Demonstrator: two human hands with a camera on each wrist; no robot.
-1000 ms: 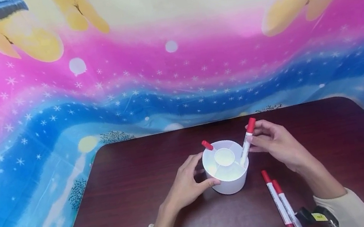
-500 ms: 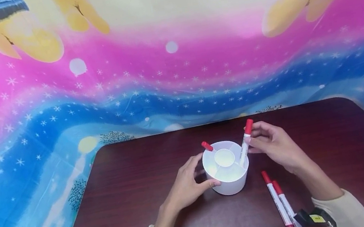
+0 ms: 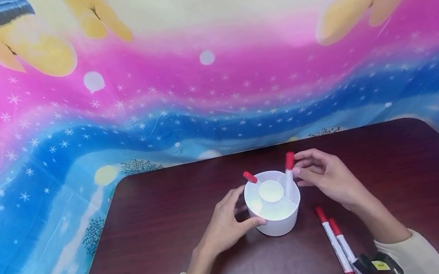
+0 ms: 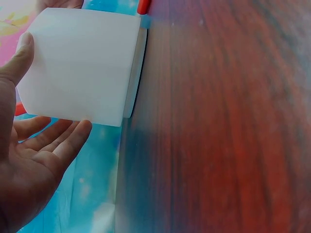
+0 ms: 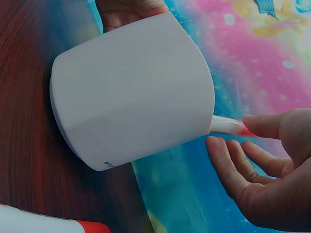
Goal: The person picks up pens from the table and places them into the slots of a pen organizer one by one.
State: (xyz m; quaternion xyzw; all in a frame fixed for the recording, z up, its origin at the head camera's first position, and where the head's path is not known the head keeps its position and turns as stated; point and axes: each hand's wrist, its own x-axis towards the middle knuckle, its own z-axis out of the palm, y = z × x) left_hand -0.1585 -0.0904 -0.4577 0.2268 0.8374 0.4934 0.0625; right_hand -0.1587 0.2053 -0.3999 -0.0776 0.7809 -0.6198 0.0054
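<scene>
A round white pen holder (image 3: 278,224) stands on the table, split into compartments around a central cup. My left hand (image 3: 227,223) holds its left side, thumb at the near rim and fingers round the far side. Inside the holder's right part leans a red-capped white marker (image 3: 289,171). My right hand (image 3: 330,174) is beside that marker, its thumb by the cap and the other fingers spread apart below, as the right wrist view shows. Another marker's red cap (image 3: 250,177) pokes out at the back left of the holder.
Two more red-capped markers (image 3: 333,239) lie side by side on the dark wood table (image 3: 162,214), near the right wrist. Behind the table hangs a colourful printed cloth (image 3: 211,90). Black wrist straps (image 3: 380,265) are at both cuffs.
The marker at the right has swung left and stands more upright, lower in the holder. My right hand followed slightly left, and its fingers have loosened from the marker. The left hand stayed put.
</scene>
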